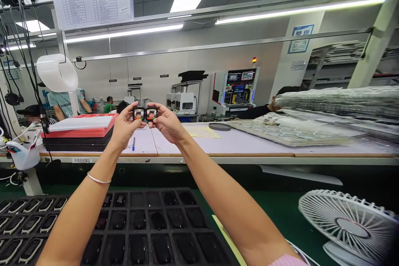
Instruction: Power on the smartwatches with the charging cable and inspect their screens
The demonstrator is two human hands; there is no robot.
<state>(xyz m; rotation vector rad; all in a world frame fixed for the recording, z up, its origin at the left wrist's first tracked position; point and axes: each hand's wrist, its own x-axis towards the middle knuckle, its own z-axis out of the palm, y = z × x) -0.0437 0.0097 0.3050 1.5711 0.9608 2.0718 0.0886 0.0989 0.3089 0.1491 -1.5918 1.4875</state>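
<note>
My left hand [124, 126] pinches a small black smartwatch case [139, 114] between thumb and fingers, out at arm's length. A second watch case [152, 114] is gripped the same way by my right hand [169, 124]. Both cases are upright and side by side, their lit screens turned toward me with a colourful picture on each. No straps show on them. Below my forearms lies a black foam tray [153, 199] with dark watch cases [160, 249] in many of its pockets. Watch cases with light-coloured edges [31, 224] fill the tray's left side.
A shelf [174, 149] spans ahead, bearing red and black trays [81, 131], a blue pen [134, 144] and stacked clear plastic trays [336, 104]. A white fan [349, 224] stands at right. Cables [26, 41] hang at left. People [67, 104] are beyond the shelf.
</note>
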